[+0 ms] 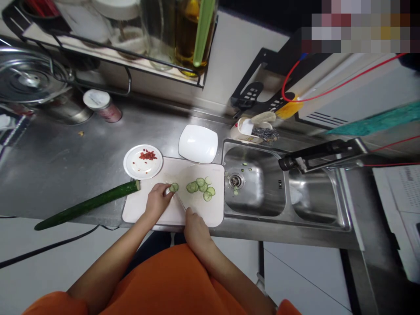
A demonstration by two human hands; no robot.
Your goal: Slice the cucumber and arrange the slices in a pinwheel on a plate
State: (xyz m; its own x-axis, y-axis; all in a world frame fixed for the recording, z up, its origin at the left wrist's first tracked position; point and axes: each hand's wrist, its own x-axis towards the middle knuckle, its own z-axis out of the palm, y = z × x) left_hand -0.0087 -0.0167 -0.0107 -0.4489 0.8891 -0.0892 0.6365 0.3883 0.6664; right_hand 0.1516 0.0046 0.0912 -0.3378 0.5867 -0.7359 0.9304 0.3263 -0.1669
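My left hand (pixel 158 202) is closed with its fingertips on a small piece of cucumber (pixel 173 187), over the white cutting board (pixel 138 210). In my closed right hand (pixel 196 226) is a knife (pixel 179 201), its thin blade pointing away from me and reaching to the cucumber piece. Several round cucumber slices (pixel 201 186) lie in a loose group on the board, right of the blade. A long dark green cucumber (pixel 88 204) with one cut end rests across the counter, that end at the board's left edge.
A white plate (pixel 131 168) with chopped red bits stands behind the board, beside an empty white square dish (pixel 198 143). To the right is a steel double sink (pixel 259 192) with green scraps in its left basin. A pink jar (pixel 111 111) and a lidded pot (pixel 65 107) stand back left.
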